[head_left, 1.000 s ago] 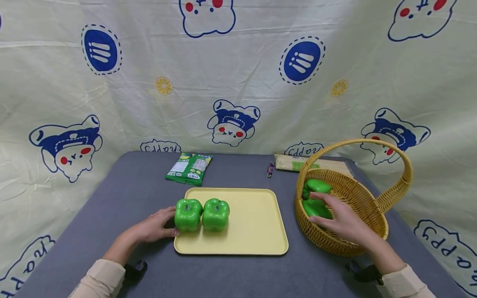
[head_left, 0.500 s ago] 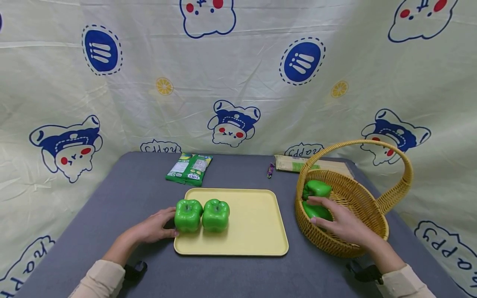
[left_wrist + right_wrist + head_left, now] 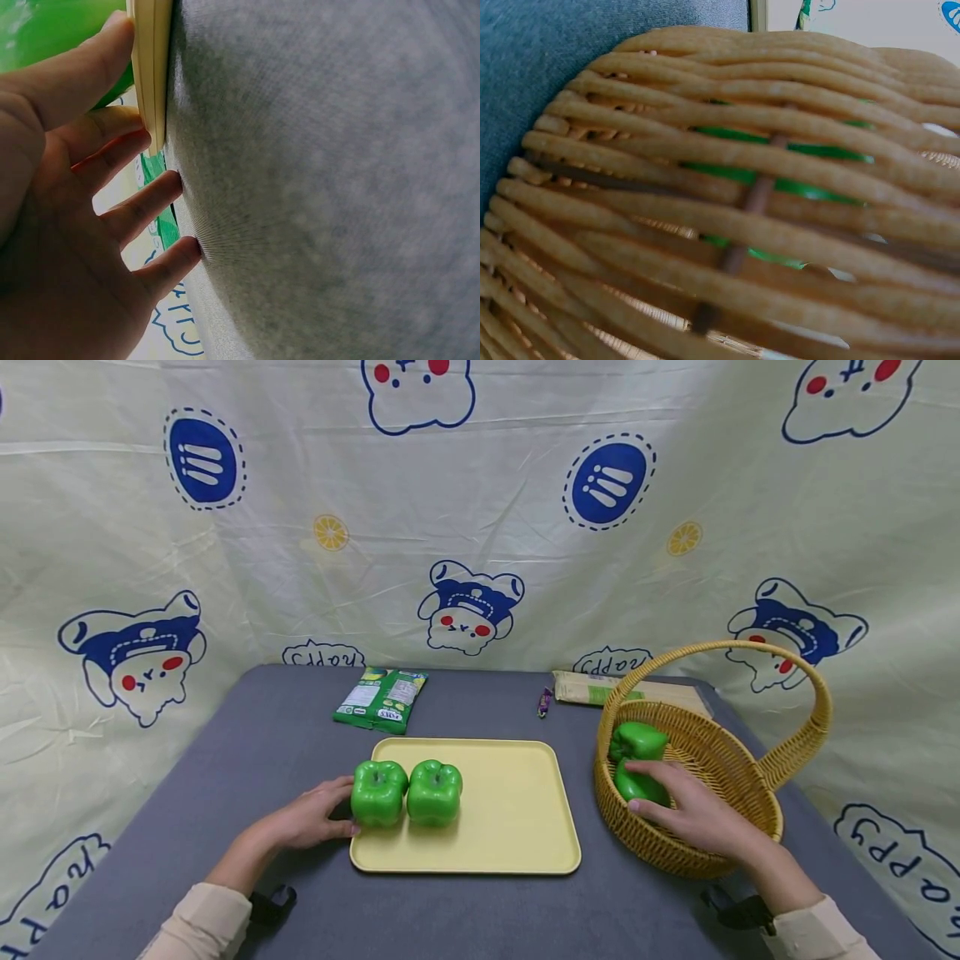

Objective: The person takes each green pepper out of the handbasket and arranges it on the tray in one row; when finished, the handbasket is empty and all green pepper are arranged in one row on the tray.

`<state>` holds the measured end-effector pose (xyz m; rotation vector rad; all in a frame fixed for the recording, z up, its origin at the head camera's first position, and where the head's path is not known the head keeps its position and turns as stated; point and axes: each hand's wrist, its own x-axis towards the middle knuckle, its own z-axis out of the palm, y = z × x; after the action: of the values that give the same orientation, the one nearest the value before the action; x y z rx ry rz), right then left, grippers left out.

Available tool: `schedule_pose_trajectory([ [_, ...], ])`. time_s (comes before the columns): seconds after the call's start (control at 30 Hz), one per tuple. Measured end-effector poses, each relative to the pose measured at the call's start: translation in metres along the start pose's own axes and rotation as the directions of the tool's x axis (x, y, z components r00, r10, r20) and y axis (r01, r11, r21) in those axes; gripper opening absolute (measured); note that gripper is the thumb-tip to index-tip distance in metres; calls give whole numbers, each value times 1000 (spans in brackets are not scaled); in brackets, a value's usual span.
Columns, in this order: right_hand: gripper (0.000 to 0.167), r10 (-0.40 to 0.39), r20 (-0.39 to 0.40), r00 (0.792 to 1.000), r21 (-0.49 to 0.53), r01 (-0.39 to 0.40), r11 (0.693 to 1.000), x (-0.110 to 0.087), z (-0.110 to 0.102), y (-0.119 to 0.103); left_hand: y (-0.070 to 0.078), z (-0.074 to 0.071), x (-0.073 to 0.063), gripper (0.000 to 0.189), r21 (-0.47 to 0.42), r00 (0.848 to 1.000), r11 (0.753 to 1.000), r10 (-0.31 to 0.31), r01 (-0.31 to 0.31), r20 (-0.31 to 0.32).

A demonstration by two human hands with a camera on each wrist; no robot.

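Two green bell peppers stand side by side on the yellow tray (image 3: 510, 810), the left pepper (image 3: 378, 793) and the right pepper (image 3: 434, 793). My left hand (image 3: 311, 817) is at the tray's left edge, beside the left pepper. Its fingers reach out fairly straight; in the left wrist view the thumb (image 3: 90, 64) lies at the tray rim and the lower fingertips rest on the table. Inside the wicker basket (image 3: 690, 852), my right hand (image 3: 697, 810) holds the nearer bell pepper (image 3: 643, 785) between thumb and fingers. The farther bell pepper (image 3: 637, 741) lies against it.
A green snack bag (image 3: 381, 700) lies behind the tray. At the back right are a small purple-wrapped piece (image 3: 543, 702) and a flat beige packet (image 3: 585, 687), partly behind the basket. The basket's tall handle (image 3: 795, 747) arches over its right side.
My right hand has shifted slightly right and settled lower on the nearer pepper, which has turned and moved a little right. The left hand stays in place.
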<state>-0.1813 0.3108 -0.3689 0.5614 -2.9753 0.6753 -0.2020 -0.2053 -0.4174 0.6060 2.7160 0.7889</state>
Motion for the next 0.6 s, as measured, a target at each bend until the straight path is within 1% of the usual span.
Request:
schedule_pose_trajectory([
  [0.3,50,-10,-33,999,-78,8,997,-4,-3,5,2,0,-1,68,11,1000,1000,24,-24,-3],
  [0.43,53,-12,-51,999,-110,6,994,-6,-5,7,3,-1,-2,69,9,1000,1000,15,-15,3],
  [0.53,57,-10,-59,998,-139,1,990,-7,-5,8,4,-1,-2,69,-11,1000,1000,-13,13,7],
  [0.6,60,-5,-62,998,-155,-4,988,-7,-5,9,4,-1,-2,69,-4,1000,1000,-13,13,10],
])
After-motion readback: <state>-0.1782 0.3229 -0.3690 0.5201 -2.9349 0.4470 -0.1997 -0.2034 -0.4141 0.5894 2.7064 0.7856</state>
